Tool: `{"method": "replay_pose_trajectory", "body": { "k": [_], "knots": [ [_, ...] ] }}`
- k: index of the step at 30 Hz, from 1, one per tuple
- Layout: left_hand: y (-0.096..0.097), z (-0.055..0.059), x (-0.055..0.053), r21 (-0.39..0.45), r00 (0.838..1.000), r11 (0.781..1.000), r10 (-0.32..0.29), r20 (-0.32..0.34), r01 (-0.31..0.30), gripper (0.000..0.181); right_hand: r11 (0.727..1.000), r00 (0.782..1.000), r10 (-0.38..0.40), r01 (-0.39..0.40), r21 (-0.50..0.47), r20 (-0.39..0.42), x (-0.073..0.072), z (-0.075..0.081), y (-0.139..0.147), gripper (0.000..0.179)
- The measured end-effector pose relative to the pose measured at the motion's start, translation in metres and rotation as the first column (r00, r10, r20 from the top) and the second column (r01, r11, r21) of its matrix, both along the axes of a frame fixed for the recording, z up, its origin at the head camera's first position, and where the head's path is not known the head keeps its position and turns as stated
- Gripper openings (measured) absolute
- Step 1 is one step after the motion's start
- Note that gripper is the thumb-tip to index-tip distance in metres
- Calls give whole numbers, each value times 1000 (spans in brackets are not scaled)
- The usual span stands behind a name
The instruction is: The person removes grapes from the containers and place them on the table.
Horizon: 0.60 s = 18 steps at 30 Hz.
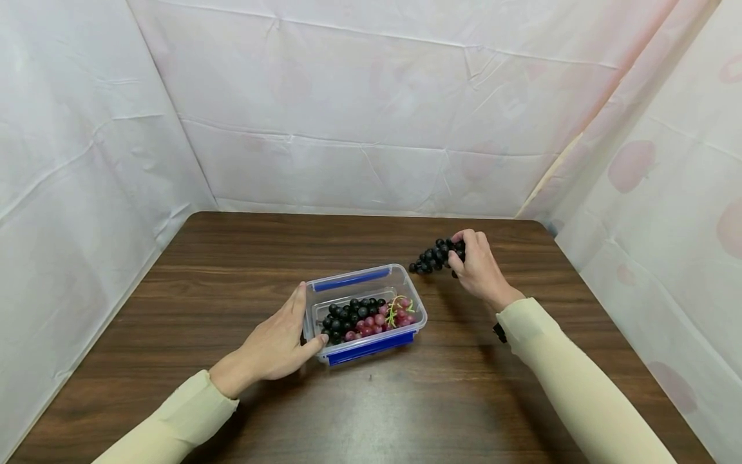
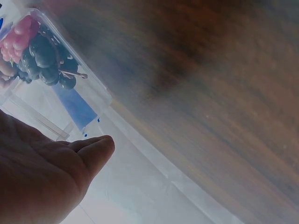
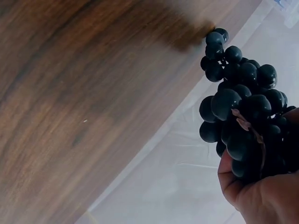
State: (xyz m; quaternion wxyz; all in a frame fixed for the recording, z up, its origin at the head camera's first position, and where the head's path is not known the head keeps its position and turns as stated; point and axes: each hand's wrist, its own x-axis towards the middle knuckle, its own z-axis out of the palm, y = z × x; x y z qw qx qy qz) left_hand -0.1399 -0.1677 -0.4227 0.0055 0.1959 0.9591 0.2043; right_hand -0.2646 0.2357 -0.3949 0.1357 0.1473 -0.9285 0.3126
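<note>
Brown worktop point(image 1: 371, 419) with a straight far edge and rounded far corners, bordered by white sheets point(image 1: 371, 174) at the back and both sides. Open-topped clear box point(image 1: 413, 291) near the middle, well apart from the left, right and far edges. Broad stretches of wood to its left, to its right and in front.

Left hand point(image 1: 269, 345) at the box's left end: fingers straight and close together along the wall, thumb set apart at the near corner. Right hand point(image 1: 478, 267) beyond the box's right end, fingers curled, pinching one end of the held bunch point(image 1: 435, 256), black grapes, with the loose tip just beside the box's far right corner. Cannot tell whether touching the wood.

Partly covered by the right fingers: the gripped end. Cut off: worktop's near edge, both sleeves point(image 1: 580, 380), and the box in the left wrist view. Too little shown to name: a dark object point(image 1: 499, 332) under the right cuff.

Counted: one box; two blue clips point(image 1: 350, 280) in sight; three bunches, one in hand, two inside the box, with the black bunch point(image 1: 350, 316) left, touching the green-stemmed red bunch point(image 1: 371, 325). Single grapes too overlapped to count.
</note>
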Motion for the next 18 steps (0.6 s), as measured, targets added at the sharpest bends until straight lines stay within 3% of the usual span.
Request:
{"method": "replay_pose_trajectory", "body": {
  "k": [11, 18],
  "knots": [
    [1, 0, 0, 8, 1000, 1000, -4, -18, 4, 104, 996, 982, 4, -20, 84, 191, 5, -2, 8, 28],
    [0, -2, -1, -8, 1000, 1000, 8, 5, -8, 106, 992, 969, 26, -55, 115, 244, 5, -7, 12, 27]
  ]
}}
